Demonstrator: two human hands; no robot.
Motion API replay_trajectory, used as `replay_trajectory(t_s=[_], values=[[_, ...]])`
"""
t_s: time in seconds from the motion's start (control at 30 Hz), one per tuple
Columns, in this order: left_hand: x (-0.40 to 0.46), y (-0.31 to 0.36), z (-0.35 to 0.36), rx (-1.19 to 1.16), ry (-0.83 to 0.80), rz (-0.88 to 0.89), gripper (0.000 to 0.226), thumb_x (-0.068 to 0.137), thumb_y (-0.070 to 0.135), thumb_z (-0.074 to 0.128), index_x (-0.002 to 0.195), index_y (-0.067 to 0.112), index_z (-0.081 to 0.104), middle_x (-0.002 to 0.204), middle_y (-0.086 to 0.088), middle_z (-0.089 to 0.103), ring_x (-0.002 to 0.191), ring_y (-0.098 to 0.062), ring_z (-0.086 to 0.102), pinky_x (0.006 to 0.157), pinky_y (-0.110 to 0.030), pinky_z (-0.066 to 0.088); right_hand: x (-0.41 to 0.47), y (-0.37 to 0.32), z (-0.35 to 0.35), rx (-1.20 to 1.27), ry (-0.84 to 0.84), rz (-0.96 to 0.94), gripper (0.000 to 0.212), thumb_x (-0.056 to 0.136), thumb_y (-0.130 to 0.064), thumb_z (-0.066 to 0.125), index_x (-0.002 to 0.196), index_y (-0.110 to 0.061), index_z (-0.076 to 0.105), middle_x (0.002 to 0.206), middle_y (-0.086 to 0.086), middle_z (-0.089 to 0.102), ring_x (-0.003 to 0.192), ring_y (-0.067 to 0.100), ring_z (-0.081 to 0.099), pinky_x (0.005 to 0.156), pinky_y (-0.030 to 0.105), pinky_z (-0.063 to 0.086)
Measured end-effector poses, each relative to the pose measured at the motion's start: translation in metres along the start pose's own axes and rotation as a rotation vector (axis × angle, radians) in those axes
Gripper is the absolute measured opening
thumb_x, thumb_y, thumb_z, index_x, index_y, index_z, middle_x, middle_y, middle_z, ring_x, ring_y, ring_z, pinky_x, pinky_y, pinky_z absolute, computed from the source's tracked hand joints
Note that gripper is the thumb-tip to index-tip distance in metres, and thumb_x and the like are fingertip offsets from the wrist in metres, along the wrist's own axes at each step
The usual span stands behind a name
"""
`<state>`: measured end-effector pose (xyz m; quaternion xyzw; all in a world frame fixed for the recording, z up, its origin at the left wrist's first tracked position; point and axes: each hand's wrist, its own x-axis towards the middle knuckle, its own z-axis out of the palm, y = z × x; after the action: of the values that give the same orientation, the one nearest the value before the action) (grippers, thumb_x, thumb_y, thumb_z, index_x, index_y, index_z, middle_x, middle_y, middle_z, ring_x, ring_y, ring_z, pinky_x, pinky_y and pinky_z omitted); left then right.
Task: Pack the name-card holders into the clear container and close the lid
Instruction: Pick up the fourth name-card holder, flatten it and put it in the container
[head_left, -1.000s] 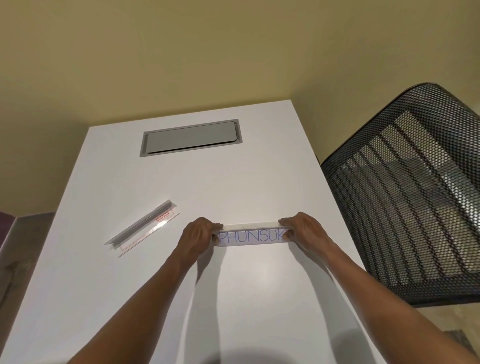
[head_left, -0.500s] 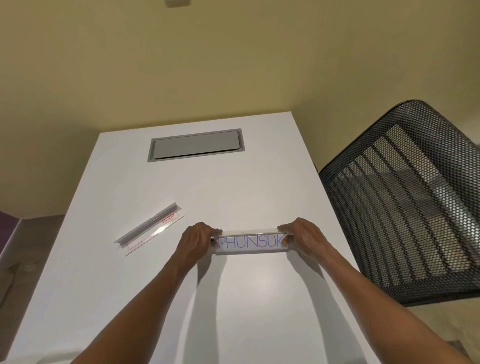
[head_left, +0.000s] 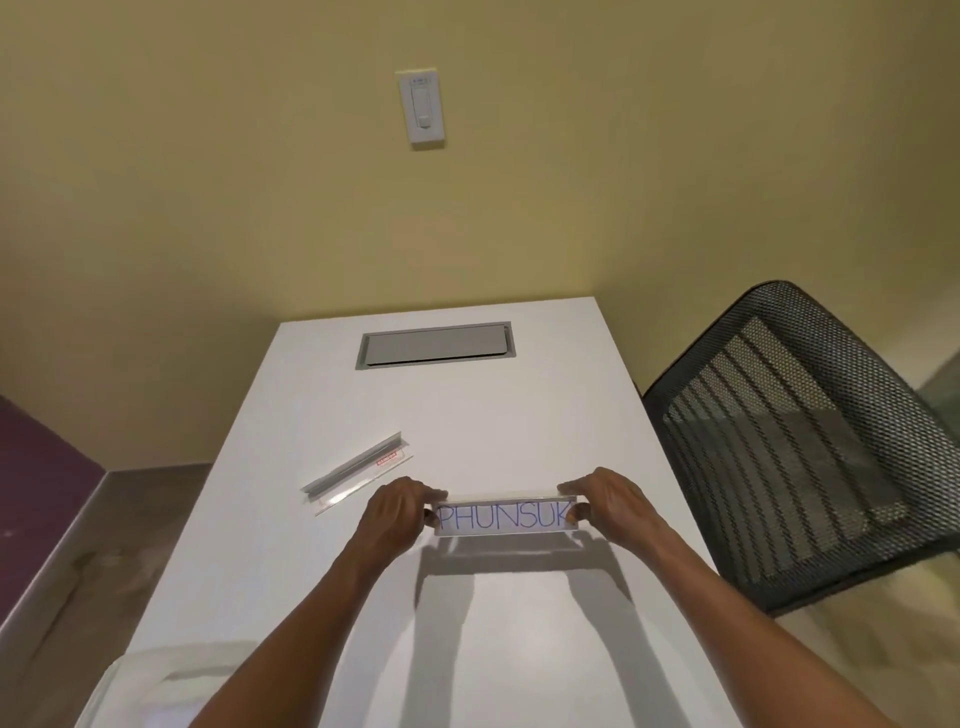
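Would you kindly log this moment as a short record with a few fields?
held item: name-card holder reading PHUNSUK
left hand: grips its left end
right hand: grips its right end
holder height: lifted, shadow below on the table
second holder: lying flat, left of the hands
clear container: near-left corner, partly visible

Two clear plastic name-card holders: one lettered holder (head_left: 506, 516) (reading PHUNSUK), one flat holder (head_left: 357, 474); one black mesh chair (head_left: 800, 441); one white wall switch (head_left: 422, 106).
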<state>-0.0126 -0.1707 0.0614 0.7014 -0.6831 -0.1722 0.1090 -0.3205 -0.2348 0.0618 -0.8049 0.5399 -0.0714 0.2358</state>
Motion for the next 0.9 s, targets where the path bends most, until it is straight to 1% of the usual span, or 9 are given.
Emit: replay_trajectory(t_s=[0.03,0.1,0.17,0.27,0.37,0.47,0.57,0.77,0.9], values=[[-0.006,0.0,-0.003,0.01,0.008,0.014,0.046,0.083,-0.002,0.052,0.12,0.023,0.067,0.096,0.008,0.076,0.101,-0.017,0.059,0.08,-0.025,0.043,-0.005,-0.005,-0.002,-0.013,0.003,0.002,0.034,0.087,-0.009,0.058,0.116,-0.022,0.069,0.072,-0.014,0.059,0.104,0.026,0.058,0.074,0.029,0.037],[-0.017,0.001,-0.01,0.019,0.02,0.018,0.048,0.083,-0.003,0.051,0.12,0.023,0.067,0.097,0.008,0.076,0.102,-0.017,0.059,0.079,-0.023,0.042,-0.014,-0.014,-0.006,-0.044,0.014,0.005,0.036,0.087,-0.014,0.06,0.121,-0.024,0.066,0.097,0.002,0.069,0.107,0.026,0.057,0.076,0.029,0.038],[-0.028,0.0,-0.015,0.019,0.036,0.014,0.046,0.085,-0.001,0.052,0.12,0.025,0.066,0.098,0.009,0.075,0.103,-0.016,0.059,0.079,-0.022,0.041,-0.023,-0.022,-0.007,-0.064,0.024,-0.003,0.037,0.087,-0.02,0.062,0.124,-0.024,0.064,0.108,0.01,0.067,0.108,0.026,0.057,0.077,0.027,0.038],[-0.043,-0.001,-0.021,0.027,0.053,0.026,0.046,0.086,0.0,0.052,0.123,0.025,0.064,0.1,0.008,0.075,0.106,-0.017,0.058,0.081,-0.024,0.043,-0.035,-0.032,-0.007,-0.057,0.046,-0.012,0.038,0.088,-0.022,0.063,0.126,-0.024,0.063,0.111,0.012,0.067,0.111,0.026,0.057,0.08,0.028,0.04],[-0.062,-0.004,-0.025,0.019,0.083,0.022,0.041,0.087,0.003,0.056,0.121,0.023,0.066,0.104,0.002,0.074,0.106,-0.02,0.059,0.083,-0.029,0.046,-0.048,-0.042,-0.004,-0.064,0.065,-0.019,0.037,0.089,-0.026,0.064,0.126,-0.025,0.063,0.11,0.011,0.068,0.11,0.025,0.057,0.079,0.028,0.04],[-0.082,-0.009,-0.027,0.007,0.113,0.022,0.041,0.085,0.002,0.058,0.12,0.021,0.067,0.106,-0.001,0.073,0.105,-0.022,0.06,0.082,-0.03,0.046,-0.063,-0.051,0.002,-0.066,0.079,-0.032,0.039,0.089,-0.028,0.064,0.128,-0.025,0.062,0.113,0.01,0.067,0.112,0.025,0.057,0.084,0.03,0.043],[-0.101,-0.017,-0.027,-0.006,0.111,0.02,0.041,0.085,0.002,0.059,0.121,0.019,0.066,0.107,-0.004,0.073,0.107,-0.022,0.06,0.087,-0.033,0.046,-0.076,-0.063,0.009,-0.049,0.084,-0.037,0.039,0.087,-0.027,0.065,0.126,-0.026,0.063,0.111,0.009,0.068,0.11,0.024,0.057,0.081,0.029,0.041],[-0.14,-0.041,-0.03,-0.008,0.105,-0.016,0.036,0.088,0.011,0.063,0.122,0.023,0.066,0.113,-0.001,0.071,0.111,-0.02,0.059,0.088,-0.028,0.046,-0.1,-0.087,0.029,-0.048,0.109,-0.094,0.037,0.086,-0.025,0.066,0.124,-0.024,0.065,0.109,0.008,0.069,0.104,0.025,0.059,0.075,0.026,0.037],[-0.161,-0.06,-0.034,-0.013,0.114,-0.019,0.036,0.087,0.01,0.062,0.121,0.022,0.066,0.114,0.0,0.071,0.112,-0.019,0.059,0.089,-0.026,0.045,-0.11,-0.107,0.044,-0.063,0.122,-0.14,0.037,0.087,-0.024,0.066,0.124,-0.023,0.064,0.112,0.007,0.069,0.106,0.026,0.058,0.081,0.028,0.04]])
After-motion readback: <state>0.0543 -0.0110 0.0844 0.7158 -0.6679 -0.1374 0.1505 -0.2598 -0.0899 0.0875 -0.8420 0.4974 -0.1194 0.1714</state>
